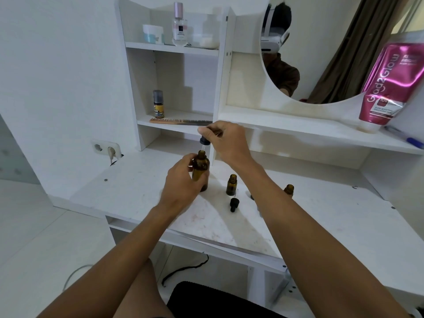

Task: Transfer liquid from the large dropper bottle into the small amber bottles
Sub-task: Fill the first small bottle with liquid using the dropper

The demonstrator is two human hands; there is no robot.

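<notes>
White laminate vanity desk top (137, 191) fills mid-frame, scuffed and stained, w/ open shelves behind and a round wall mirror (321, 65) upper right. The large amber glass dropper bottle (202, 173) stands on the desk at frame centre. The left hand (181, 184) has its fingers curled round the btl's body. The right hand (227, 141), just above, pinches the black-capped glass dropper (205, 141) w/ fingertips together, tube over the open neck. Two small amber glass bottles, one (231, 184) right of centre and one (288, 189) partly behind the right forearm, stand uncapped; a small black dropper cap (234, 204) lies beside the first. Probably all light, stiff, smooth, breakable glass and quick to tip, so hold low on the body. Take the dropper by its collar, since bulb pressure likely drips early.
</notes>
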